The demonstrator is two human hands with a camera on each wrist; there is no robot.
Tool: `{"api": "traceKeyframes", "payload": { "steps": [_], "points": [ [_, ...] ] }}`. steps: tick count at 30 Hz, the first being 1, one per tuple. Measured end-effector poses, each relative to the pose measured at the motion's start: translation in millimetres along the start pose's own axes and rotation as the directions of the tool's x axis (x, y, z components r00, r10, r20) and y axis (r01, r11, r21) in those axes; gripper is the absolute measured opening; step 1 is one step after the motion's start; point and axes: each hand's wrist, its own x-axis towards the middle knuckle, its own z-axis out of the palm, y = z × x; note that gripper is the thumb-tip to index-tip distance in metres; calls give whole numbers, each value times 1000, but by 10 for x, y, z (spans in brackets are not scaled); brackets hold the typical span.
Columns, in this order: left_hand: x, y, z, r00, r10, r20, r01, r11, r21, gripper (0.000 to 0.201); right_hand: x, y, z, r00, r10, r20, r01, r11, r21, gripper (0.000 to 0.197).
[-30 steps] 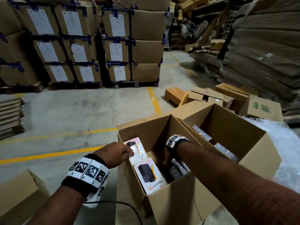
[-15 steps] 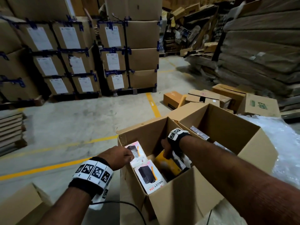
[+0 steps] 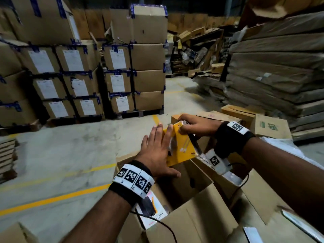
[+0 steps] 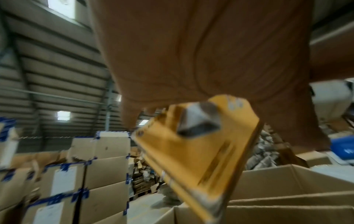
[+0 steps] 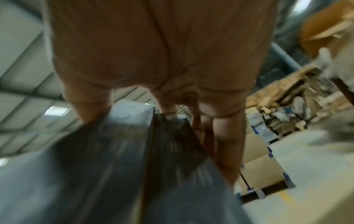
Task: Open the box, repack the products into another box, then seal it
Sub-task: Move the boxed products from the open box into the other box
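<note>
A yellow product box [image 3: 183, 149] hangs tilted above the open brown carton [image 3: 196, 218]. My right hand [image 3: 192, 125] grips its top edge, fingers curled over it. My left hand [image 3: 157, 148] lies flat against the box's left face with straight fingers, thumb stretched out below. A white product box [image 3: 154, 213] printed "HALLEY" stands inside the carton under my left wrist. In the left wrist view the yellow box [image 4: 191, 151] presses against my open palm [image 4: 191, 60]. The right wrist view is blurred: my fingers [image 5: 222, 136] hold a dark grey face of the box [image 5: 124, 159].
A second open carton [image 3: 259, 195] adjoins on the right, with plastic wrap [image 3: 284, 144] beyond it. Labelled cartons on pallets [image 3: 121, 78] fill the back left. Flattened cardboard stacks [image 3: 273, 76] rise at right. Small boxes [image 3: 270, 125] sit on the floor; yellow lines [image 3: 52, 199] cross it.
My right hand pulled the yellow box up out of the carton. My left hand let go of the white product box and rose flat against the yellow one.
</note>
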Motion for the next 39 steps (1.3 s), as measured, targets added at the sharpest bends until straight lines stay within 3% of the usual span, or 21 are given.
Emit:
{"api": "traceKeyframes", "payload": {
  "steps": [4,7,10,12,14,16,19,20,22,24,27,29,31,33,34,37,39],
  "points": [
    [223,318,116,982,125,-143,-124,992,21,144,-252,314,-5,980,-94,-174,120,983,141,74],
    [351,636,186,960,160,-229,-170,985,-22,139,-394,599,-34,972,-6,-236,102,911,399,55],
    [491,937,210,968,110,-226,-135,986,-101,136,-577,773,-218,981,20,-195,92,829,551,38],
    [637,1070,190,979,47,-198,-84,980,-180,133,-686,932,-374,990,98,-99,-5,737,676,32],
    [787,1178,143,984,-37,-175,-10,966,-260,132,-753,1150,-505,998,61,-9,-32,632,774,37],
    [948,1295,85,983,-114,-146,62,946,-318,129,-757,1346,-643,999,-43,-8,32,605,796,46],
    [1191,1521,58,972,-197,-127,136,916,-376,126,-813,1666,-875,985,-168,42,57,544,837,83],
    [1270,1588,72,965,-229,-128,160,901,-403,125,-816,1799,-936,978,-203,36,86,563,822,93],
    [1433,1735,113,949,-290,-126,206,869,-450,123,-794,2041,-1067,968,-252,12,174,704,689,109],
    [1572,1894,169,936,-327,-128,238,858,-455,124,-738,2278,-1166,965,-260,38,186,778,601,113],
    [1706,2071,236,925,-361,-121,284,866,-412,123,-596,2522,-1267,981,-195,20,149,811,566,91],
    [1754,2091,245,919,-381,-102,313,862,-398,123,-504,2604,-1326,989,-145,-28,143,890,433,80],
    [1763,2062,212,897,-434,-82,363,830,-422,125,-454,2583,-1452,981,-186,-53,193,954,230,66],
    [1752,1965,198,870,-491,-52,414,784,-462,122,-403,2524,-1607,963,-255,-92,252,967,-35,43],
    [1734,1903,209,862,-506,-33,432,767,-475,121,-351,2512,-1681,956,-273,-104,255,954,-160,41],
    [1679,1770,277,863,-505,24,447,740,-502,122,-146,2462,-1879,962,-268,-47,225,882,-413,48],
    [1662,1736,325,865,-497,69,461,733,-501,117,52,2425,-1926,964,-261,44,248,834,-492,51]
  ]
}}
